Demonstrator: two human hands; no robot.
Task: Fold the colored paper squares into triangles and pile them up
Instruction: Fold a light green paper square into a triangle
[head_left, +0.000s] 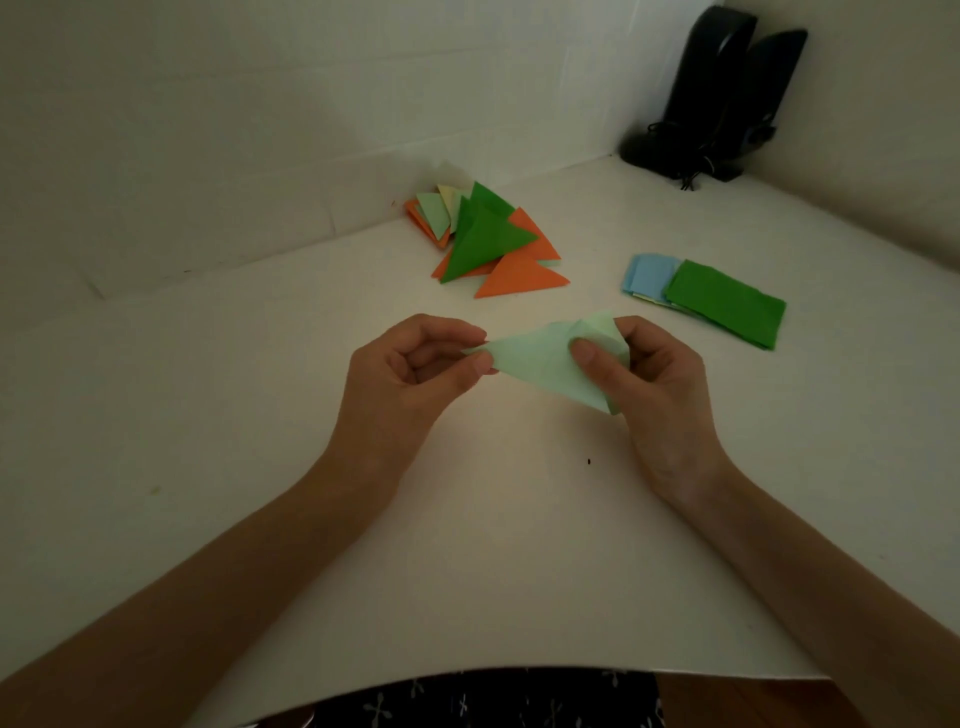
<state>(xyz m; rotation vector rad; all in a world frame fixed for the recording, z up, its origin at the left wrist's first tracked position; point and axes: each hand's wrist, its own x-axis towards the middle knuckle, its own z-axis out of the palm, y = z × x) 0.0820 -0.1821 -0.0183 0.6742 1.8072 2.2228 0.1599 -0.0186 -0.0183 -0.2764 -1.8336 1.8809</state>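
Note:
A pale green paper (540, 358), partly folded, hangs just above the white table between both hands. My left hand (410, 374) pinches its left corner between thumb and forefinger. My right hand (649, 384) grips its right side, thumb on top, where the sheet bends over. A pile of folded triangles (488, 239) in dark green, orange, pale green and yellow lies farther back near the wall. A stack of flat squares (727, 304), dark green on top with light blue (649, 273) beneath, sits to the right.
Two black speakers (727, 93) with cables stand in the far right corner. White walls border the table (260, 415) at the back and right. The table's near edge runs along the bottom, above patterned dark clothing (483, 701).

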